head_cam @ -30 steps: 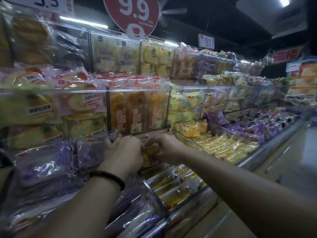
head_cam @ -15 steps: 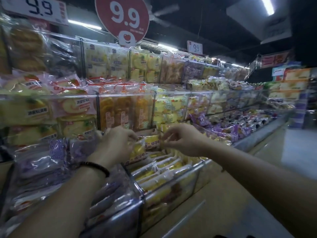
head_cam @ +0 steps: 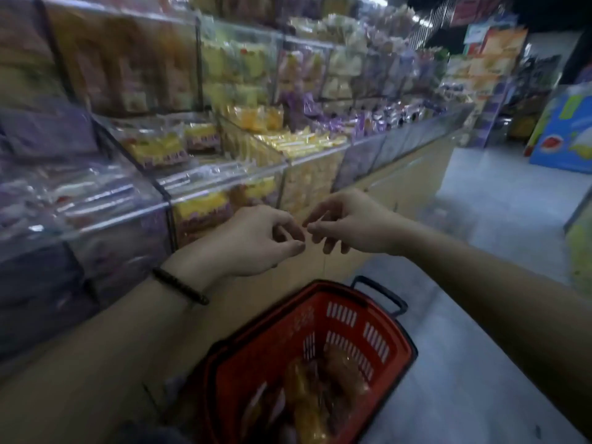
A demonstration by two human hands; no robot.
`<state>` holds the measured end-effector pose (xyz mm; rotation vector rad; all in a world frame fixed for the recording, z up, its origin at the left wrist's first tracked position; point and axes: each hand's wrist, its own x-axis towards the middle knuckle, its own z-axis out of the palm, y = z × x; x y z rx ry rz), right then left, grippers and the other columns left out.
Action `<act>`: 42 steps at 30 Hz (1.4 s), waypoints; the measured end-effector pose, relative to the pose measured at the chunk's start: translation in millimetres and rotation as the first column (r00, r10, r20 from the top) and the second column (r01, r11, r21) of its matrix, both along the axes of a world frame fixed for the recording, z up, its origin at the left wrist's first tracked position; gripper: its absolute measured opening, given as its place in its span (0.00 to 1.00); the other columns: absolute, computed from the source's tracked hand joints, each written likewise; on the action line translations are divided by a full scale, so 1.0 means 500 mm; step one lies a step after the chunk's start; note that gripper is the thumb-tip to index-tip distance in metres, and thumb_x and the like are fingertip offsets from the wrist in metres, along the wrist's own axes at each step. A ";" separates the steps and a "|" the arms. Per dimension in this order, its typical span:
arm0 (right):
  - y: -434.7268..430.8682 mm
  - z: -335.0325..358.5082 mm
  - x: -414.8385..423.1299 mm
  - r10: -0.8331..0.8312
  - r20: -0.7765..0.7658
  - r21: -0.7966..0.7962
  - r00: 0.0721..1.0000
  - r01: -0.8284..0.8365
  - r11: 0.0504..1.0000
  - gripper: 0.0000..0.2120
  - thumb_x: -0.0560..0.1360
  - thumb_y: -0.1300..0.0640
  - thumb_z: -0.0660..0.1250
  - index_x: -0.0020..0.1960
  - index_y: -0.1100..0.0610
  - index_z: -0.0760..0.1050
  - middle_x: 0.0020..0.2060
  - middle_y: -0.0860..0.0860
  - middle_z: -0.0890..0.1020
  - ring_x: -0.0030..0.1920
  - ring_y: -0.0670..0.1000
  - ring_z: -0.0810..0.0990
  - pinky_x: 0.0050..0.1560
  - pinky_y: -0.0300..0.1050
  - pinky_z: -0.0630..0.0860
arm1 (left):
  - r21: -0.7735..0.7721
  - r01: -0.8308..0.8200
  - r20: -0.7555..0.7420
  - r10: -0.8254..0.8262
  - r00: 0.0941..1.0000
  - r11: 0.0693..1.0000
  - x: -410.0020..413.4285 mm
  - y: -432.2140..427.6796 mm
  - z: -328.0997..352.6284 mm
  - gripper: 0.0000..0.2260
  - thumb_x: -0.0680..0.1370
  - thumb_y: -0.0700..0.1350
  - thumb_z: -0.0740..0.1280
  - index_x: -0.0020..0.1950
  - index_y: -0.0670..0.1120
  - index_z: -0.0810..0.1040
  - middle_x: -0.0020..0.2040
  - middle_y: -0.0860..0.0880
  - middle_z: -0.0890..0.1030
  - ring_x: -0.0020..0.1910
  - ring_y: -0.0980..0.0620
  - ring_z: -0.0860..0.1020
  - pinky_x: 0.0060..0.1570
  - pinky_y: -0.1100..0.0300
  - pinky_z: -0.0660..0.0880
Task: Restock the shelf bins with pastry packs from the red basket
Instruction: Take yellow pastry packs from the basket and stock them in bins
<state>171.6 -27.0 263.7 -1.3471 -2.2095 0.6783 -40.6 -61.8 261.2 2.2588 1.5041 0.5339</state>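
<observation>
Pastry packs [head_cam: 320, 389] in clear wrap, orange and brown through the blur, lie heaped in the red basket [head_cam: 349, 318]. The basket sits low on the floor [head_cam: 480, 347] just in front of the shelving, under the person's forearms. Its black handle [head_cam: 382, 293] sticks up at the far rim. Both hands hover above the basket and in front of the bins [head_cam: 224, 184], touching neither. The left hand [head_cam: 253, 241] has its fingers loosely curled under and its thumb pointing toward the right hand [head_cam: 349, 225]; it holds nothing. The right hand's fingers hang relaxed and a little spread, also with nothing in them. The two sets of fingertips come very near each other, and whether they meet I cannot tell. A dark bracelet [head_cam: 179, 285] rings the left wrist. Behind the hands, the nearest bin holds yellow packs [head_cam: 160, 149] with a dark band along one edge, stacked up to its rim. The bin to its left holds purple packs [head_cam: 80, 200], and the bin to its right holds thin yellow bars [head_cam: 301, 142] laid in rows. Higher tiers of bins rise behind, too blurred to read. At far right a blue box [head_cam: 563, 133] stands on the floor.
</observation>
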 end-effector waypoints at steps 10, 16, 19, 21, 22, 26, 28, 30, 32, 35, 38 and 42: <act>0.044 -0.433 0.105 -0.156 0.319 -0.297 0.935 0.255 0.920 0.08 0.81 0.49 0.72 0.51 0.53 0.85 0.41 0.49 0.87 0.35 0.46 0.85 0.36 0.44 0.84 | -0.298 -0.075 -0.125 0.039 0.991 0.952 0.081 0.031 -0.345 0.08 0.81 0.57 0.71 0.54 0.55 0.85 0.49 0.57 0.81 0.46 0.59 0.77 0.46 0.61 0.75; 0.120 -0.644 0.132 -0.051 0.520 -0.648 0.852 0.433 0.626 0.19 0.80 0.51 0.73 0.63 0.62 0.77 0.54 0.61 0.85 0.48 0.60 0.86 0.48 0.55 0.86 | -0.450 -0.070 -0.276 -0.064 0.959 0.890 0.095 0.081 -0.435 0.12 0.81 0.61 0.68 0.56 0.55 0.84 0.50 0.55 0.82 0.50 0.52 0.80 0.50 0.56 0.80; 0.156 -0.715 0.119 0.009 0.628 -0.589 0.779 0.467 0.660 0.20 0.78 0.49 0.75 0.63 0.60 0.77 0.53 0.58 0.82 0.57 0.62 0.85 0.50 0.53 0.84 | -0.462 -0.097 -0.347 -0.079 0.934 0.882 0.085 0.110 -0.461 0.13 0.81 0.62 0.67 0.57 0.55 0.83 0.54 0.52 0.81 0.55 0.49 0.80 0.54 0.53 0.80; 0.182 -0.767 0.109 0.041 0.686 -0.546 0.727 0.476 0.689 0.26 0.78 0.47 0.74 0.70 0.60 0.75 0.59 0.58 0.80 0.65 0.60 0.81 0.57 0.49 0.81 | -0.467 -0.108 -0.386 -0.092 0.918 0.878 0.072 0.123 -0.476 0.15 0.81 0.62 0.67 0.58 0.54 0.82 0.54 0.51 0.80 0.58 0.48 0.79 0.58 0.51 0.80; 0.193 -0.789 0.101 0.066 0.696 -0.555 0.715 0.478 0.681 0.31 0.80 0.46 0.72 0.76 0.60 0.69 0.68 0.59 0.77 0.70 0.60 0.77 0.63 0.49 0.78 | -0.472 -0.110 -0.390 -0.095 0.916 0.875 0.066 0.129 -0.482 0.15 0.81 0.63 0.67 0.58 0.54 0.82 0.55 0.51 0.80 0.59 0.48 0.79 0.59 0.51 0.79; 0.216 -0.851 0.083 0.097 0.642 -0.579 0.761 0.398 0.711 0.45 0.80 0.45 0.71 0.85 0.55 0.47 0.84 0.57 0.54 0.83 0.59 0.56 0.80 0.48 0.56 | -0.497 -0.133 -0.379 -0.076 0.922 0.858 0.055 0.142 -0.500 0.15 0.80 0.64 0.66 0.58 0.55 0.81 0.58 0.52 0.81 0.59 0.49 0.79 0.59 0.51 0.80; 0.222 -0.876 0.086 0.020 0.633 -0.546 0.774 0.429 0.720 0.51 0.76 0.44 0.76 0.85 0.52 0.46 0.84 0.55 0.52 0.83 0.59 0.54 0.81 0.51 0.55 | -0.499 -0.143 -0.365 -0.059 0.929 0.855 0.053 0.146 -0.507 0.15 0.79 0.65 0.66 0.56 0.57 0.81 0.56 0.52 0.82 0.57 0.48 0.81 0.58 0.51 0.80; 0.226 -0.906 0.090 -0.066 0.636 -0.533 0.769 0.499 0.683 0.53 0.73 0.43 0.78 0.85 0.49 0.47 0.84 0.56 0.57 0.82 0.61 0.59 0.80 0.54 0.59 | -0.507 -0.152 -0.358 -0.047 0.932 0.849 0.052 0.147 -0.510 0.14 0.79 0.66 0.65 0.55 0.58 0.80 0.55 0.52 0.81 0.57 0.47 0.81 0.59 0.50 0.80; 0.233 -0.932 0.092 -0.173 0.582 -0.592 0.794 0.560 0.580 0.56 0.72 0.45 0.79 0.86 0.49 0.46 0.83 0.58 0.59 0.80 0.62 0.62 0.78 0.55 0.65 | -0.506 -0.155 -0.361 -0.045 0.932 0.848 0.053 0.147 -0.513 0.14 0.79 0.65 0.65 0.56 0.58 0.80 0.57 0.52 0.80 0.60 0.46 0.79 0.60 0.49 0.79; 0.227 -0.923 0.080 -0.235 0.560 -0.652 0.795 0.597 0.466 0.54 0.66 0.42 0.81 0.83 0.55 0.57 0.76 0.59 0.69 0.75 0.61 0.70 0.73 0.53 0.72 | -0.500 -0.151 -0.351 -0.040 0.936 0.853 0.055 0.149 -0.515 0.15 0.79 0.65 0.66 0.57 0.58 0.81 0.57 0.52 0.80 0.61 0.46 0.79 0.60 0.48 0.79; 0.223 -0.917 0.075 -0.292 0.516 -0.730 0.806 0.591 0.342 0.25 0.77 0.53 0.75 0.68 0.63 0.74 0.60 0.56 0.80 0.66 0.58 0.79 0.64 0.50 0.77 | -0.498 -0.160 -0.355 -0.032 0.934 0.852 0.055 0.153 -0.510 0.16 0.79 0.65 0.66 0.58 0.56 0.81 0.58 0.51 0.81 0.60 0.45 0.79 0.59 0.49 0.80; 0.223 -0.893 0.079 -0.318 0.437 -0.816 0.841 0.520 0.253 0.37 0.66 0.47 0.83 0.69 0.58 0.74 0.58 0.57 0.82 0.55 0.58 0.82 0.60 0.56 0.82 | -0.491 -0.154 -0.350 -0.033 0.936 0.858 0.053 0.160 -0.501 0.16 0.80 0.64 0.67 0.59 0.55 0.82 0.58 0.52 0.82 0.59 0.47 0.80 0.59 0.51 0.80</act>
